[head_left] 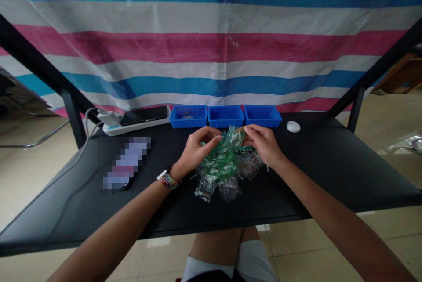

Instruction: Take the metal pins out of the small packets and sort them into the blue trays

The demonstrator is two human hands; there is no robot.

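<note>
A heap of small green and clear plastic bags point(219, 165) lies mid-table, with small pieces inside that are too small to make out. On its left side, my left hand point(199, 146) has thumb and fingertips close together at the upper bags. What they pinch, if anything, is hidden. My right hand point(263, 143) reaches in from the other side, its thumb and forefinger closed on the edge of a small green plastic bag point(235, 138). Its other fingers curl under, partly out of sight. Clear bags point(206, 189) spread toward the front of the heap.
Behind the heap stand three blue bins, the left bin point(188, 123) holding something small. A white power strip point(132, 128) with a dark phone point(144, 115) on it is at back left. A pixelated phone point(127, 165) lies nearer; a white oval object point(293, 126) sits right.
</note>
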